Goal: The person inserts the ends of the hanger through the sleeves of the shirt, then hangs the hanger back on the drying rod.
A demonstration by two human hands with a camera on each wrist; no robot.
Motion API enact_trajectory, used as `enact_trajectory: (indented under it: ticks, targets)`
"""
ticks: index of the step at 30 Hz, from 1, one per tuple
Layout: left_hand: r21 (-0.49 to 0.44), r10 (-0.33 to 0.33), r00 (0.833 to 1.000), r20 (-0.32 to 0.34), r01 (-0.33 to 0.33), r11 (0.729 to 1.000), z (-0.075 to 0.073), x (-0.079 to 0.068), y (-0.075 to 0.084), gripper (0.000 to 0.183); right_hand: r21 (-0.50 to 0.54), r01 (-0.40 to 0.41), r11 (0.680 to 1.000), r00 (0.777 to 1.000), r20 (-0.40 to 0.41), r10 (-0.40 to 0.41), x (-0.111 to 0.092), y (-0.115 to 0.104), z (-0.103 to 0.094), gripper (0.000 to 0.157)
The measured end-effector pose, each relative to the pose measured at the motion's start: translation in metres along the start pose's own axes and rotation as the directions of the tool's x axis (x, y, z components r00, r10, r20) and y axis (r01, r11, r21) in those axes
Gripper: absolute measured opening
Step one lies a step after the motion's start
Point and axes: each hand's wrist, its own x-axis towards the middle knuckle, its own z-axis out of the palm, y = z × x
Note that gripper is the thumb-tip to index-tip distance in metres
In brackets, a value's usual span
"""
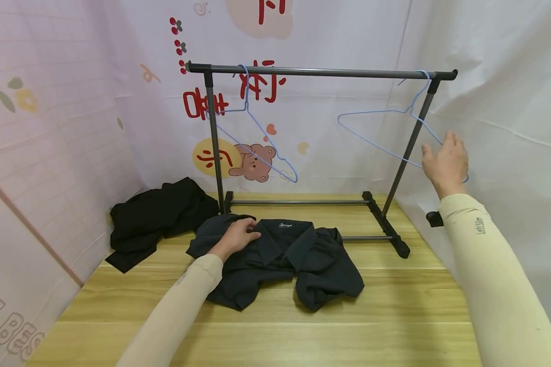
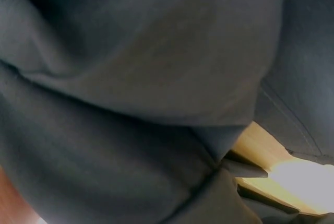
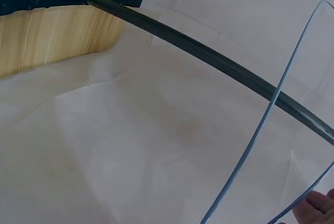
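Legible lettering: "Lets Slim" in dark print near the cuff of the right sleeve (image 1: 500, 265), and "BES" in pale outlined capitals low on the left wall sheet (image 1: 32, 204), with an "E" above it at the edge. Red characters on the back wall sheet (image 1: 344, 41), including those in a yellow disc (image 1: 204, 165), cannot be read with certainty. Print on the neck label (image 1: 285, 225) of the dark shirt (image 1: 321, 257) and on the left sleeve (image 1: 179, 303) is too small to read

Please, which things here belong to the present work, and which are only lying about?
Seemingly in the work:
dark shirt, under the left hand
right-side blue hanger, at the right hand
rack, bearing that hanger

Seemingly just there:
black cloth heap, beside the shirt
left-side blue hanger, hanging untouched
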Motion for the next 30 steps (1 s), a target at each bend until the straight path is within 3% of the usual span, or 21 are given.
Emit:
enact_trajectory:
  ticks: [4, 17, 23, 30]
  targets:
    - [-0.003, -0.009, 1.000, 0.005, 0.009, 1.000, 0.000, 0.001, 0.003, 0.036, 0.010, -0.021, 1.000, 0.999, 0.042, 0.021, 0.005, 0.001, 0.000, 0.074]
    - [-0.002, -0.007, 1.000, -0.002, 0.007, 1.000, 0.000, -0.003, 0.005, 0.035, 0.137, -0.086, 0.987, 0.989, -0.111, 0.101, 0.001, -0.028, 0.014, 0.037]
    - [0.002, -0.003, 1.000, -0.001, 0.003, 1.000, 0.000, -0.001, 0.004, 0.033, 0.164, -0.109, 0.980, 0.980, -0.150, 0.134, 0.001, -0.035, 0.016, 0.034]
    - [0.010, 0.003, 1.000, 0.000, -0.003, 1.000, 0.000, -0.002, 0.003, 0.035, 0.197, -0.075, 0.978, 0.951, -0.282, 0.129, 0.002, -0.039, 0.018, 0.031]
